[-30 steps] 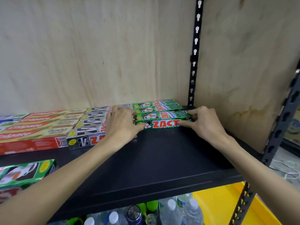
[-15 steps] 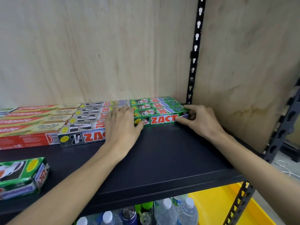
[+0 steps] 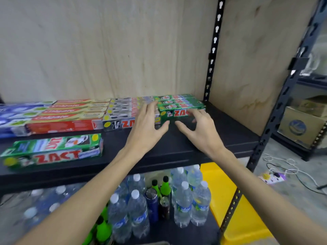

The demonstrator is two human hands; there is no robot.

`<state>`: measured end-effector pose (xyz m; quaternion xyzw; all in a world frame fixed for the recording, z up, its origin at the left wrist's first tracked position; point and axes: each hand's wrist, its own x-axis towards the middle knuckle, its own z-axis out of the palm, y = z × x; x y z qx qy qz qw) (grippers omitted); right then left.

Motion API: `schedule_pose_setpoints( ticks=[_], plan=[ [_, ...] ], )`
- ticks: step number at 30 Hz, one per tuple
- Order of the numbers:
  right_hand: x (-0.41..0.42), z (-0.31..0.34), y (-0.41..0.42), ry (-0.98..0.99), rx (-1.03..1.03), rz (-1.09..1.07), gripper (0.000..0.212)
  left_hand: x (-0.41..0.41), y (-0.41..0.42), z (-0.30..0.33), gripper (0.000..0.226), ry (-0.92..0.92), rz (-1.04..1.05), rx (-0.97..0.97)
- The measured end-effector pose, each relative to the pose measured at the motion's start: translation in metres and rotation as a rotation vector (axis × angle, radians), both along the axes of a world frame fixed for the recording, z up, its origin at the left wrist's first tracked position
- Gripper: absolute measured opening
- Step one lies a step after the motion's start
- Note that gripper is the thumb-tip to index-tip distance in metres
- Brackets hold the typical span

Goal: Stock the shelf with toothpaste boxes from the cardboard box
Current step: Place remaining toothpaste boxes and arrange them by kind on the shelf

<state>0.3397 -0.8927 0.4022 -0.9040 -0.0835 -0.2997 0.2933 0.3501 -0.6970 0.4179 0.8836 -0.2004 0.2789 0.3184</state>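
Mostly stocked along the back, with loose boxes still waiting at the front left.

Along the shelf [image 3: 177, 138], the blue boxes [image 3: 16, 112], red Colgate boxes [image 3: 70, 112] and grey Zact boxes [image 3: 120, 114] sit in rows, then the green Zact row [image 3: 178, 107] at the right. Two loose green boxes [image 3: 53, 151] lie askew near the front edge, to my eye the ones left to place. Your left hand [image 3: 146, 124] and right hand [image 3: 200, 129] hover open, empty, just before the green row. The cardboard box isn't clearly identifiable.
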Motion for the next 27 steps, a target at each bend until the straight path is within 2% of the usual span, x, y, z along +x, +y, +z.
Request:
schedule_pose_setpoints(
  ticks=[4, 8, 12, 14, 18, 21, 24, 27],
  plan=[
    [-0.040, -0.010, 0.040, -0.026, 0.134, 0.046, 0.060, -0.051, 0.019, -0.011, 0.059, 0.063, -0.048, -0.174],
    [-0.062, -0.013, 0.083, -0.020, 0.153, 0.094, 0.059, -0.092, 0.060, -0.018, 0.050, -0.024, -0.057, -0.285],
    [-0.074, -0.012, 0.134, -0.008, 0.161, 0.195, 0.059, -0.117, 0.117, 0.000, 0.041, -0.302, 0.191, -0.228],
    [-0.080, -0.012, 0.162, -0.001, 0.173, 0.247, 0.064, -0.123, 0.153, -0.002, 0.045, -0.366, 0.330, -0.171],
    [-0.083, -0.011, 0.209, 0.036, 0.200, 0.313, 0.074, -0.128, 0.216, -0.017, 0.072, -0.198, 0.530, -0.134],
    [-0.081, -0.012, 0.229, 0.019, 0.212, 0.283, 0.078, -0.133, 0.248, -0.027, 0.088, -0.066, 0.572, -0.138],
    [-0.078, -0.016, 0.235, 0.019, 0.238, 0.230, 0.075, -0.130, 0.267, -0.033, 0.086, 0.049, 0.524, -0.154],
    [-0.073, -0.020, 0.235, 0.034, 0.209, 0.225, 0.069, -0.126, 0.274, -0.034, 0.068, 0.048, 0.458, -0.197]
  ],
)
